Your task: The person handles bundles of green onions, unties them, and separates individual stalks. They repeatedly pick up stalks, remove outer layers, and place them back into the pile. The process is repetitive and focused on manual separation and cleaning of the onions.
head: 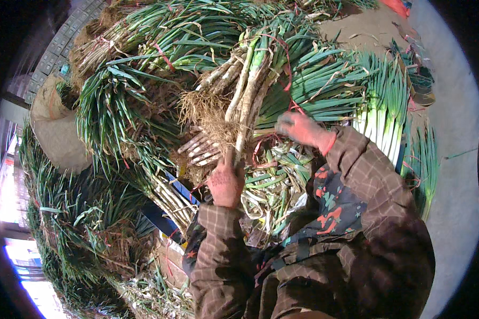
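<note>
Both my hands wear pinkish-orange work gloves. My left hand [226, 184] is closed around the root end of a soil-streaked green onion stalk [239, 135], which points away from me over a pile of the same. Near the pile's right edge is my right hand [303, 129], blurred, fingers bent, beside pink ties; whether it grips anything is unclear. Untrimmed green onions with brown roots [207, 105] lie beyond my left hand. White-stemmed, cleaned green onions [383, 119] lie to the right. Peeled leaves and skins [279, 179] are heaped between my forearms.
Bundles of green onions [119, 107] with pink ties surround the left and far sides. A beige sack [64, 135] lies at left. Another small bundle [425, 171] rests at right beside the grey floor [459, 119]. A blue edge [179, 187] shows near my left hand.
</note>
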The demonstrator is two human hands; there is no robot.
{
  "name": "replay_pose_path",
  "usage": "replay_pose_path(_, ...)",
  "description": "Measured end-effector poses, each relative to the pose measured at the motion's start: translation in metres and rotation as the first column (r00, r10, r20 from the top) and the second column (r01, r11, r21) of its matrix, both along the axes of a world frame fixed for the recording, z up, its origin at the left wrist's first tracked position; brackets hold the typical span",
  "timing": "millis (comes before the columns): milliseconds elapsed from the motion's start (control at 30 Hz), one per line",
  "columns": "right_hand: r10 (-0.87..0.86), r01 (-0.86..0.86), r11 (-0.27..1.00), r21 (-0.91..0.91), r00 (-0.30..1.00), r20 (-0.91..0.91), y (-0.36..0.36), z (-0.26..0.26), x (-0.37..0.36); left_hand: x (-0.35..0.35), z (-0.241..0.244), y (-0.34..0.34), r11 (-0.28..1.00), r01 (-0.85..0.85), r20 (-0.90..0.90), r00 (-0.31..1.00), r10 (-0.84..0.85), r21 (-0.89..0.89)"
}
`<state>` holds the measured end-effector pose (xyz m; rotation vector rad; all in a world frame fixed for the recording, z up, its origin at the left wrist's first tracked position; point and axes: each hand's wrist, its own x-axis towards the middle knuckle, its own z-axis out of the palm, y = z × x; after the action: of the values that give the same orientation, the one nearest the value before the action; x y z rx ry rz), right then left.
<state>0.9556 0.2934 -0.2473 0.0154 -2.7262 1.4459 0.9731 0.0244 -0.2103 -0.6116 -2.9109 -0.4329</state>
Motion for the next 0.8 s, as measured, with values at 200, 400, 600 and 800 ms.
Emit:
replay_pose_path(200, -0.06, 0.398, 0.575, -0.715, 0.892, 0.448, -0.004, 0.018, -0.021, 0.091, 0.006, -0.007, 0.978, 0.189, 0.013, 0.982, -0.191, 0.092)
replay_pose_path(400, 0.11, 0.374, 0.235, -0.897, 0.907, 0.407, -0.027, 0.028, -0.028, 0.179, 0.005, -0.034, 0.946, 0.182, 0.081, 0.974, -0.211, 0.269)
replay_pose_path(600, 0.402, 0.207, 0.118, -0.971, 0.884, 0.237, -0.059, 0.072, 0.017, 0.2, -0.053, -0.077, 0.917, -0.171, 0.379, 0.925, 0.024, 0.359)
replay_pose_path(800, 0.245, -0.367, 0.308, -0.878, 0.922, -0.299, -0.06, 0.102, 0.03, 0.171, -0.083, -0.04, 0.824, -0.167, 0.295, 0.955, -0.001, 0.542)
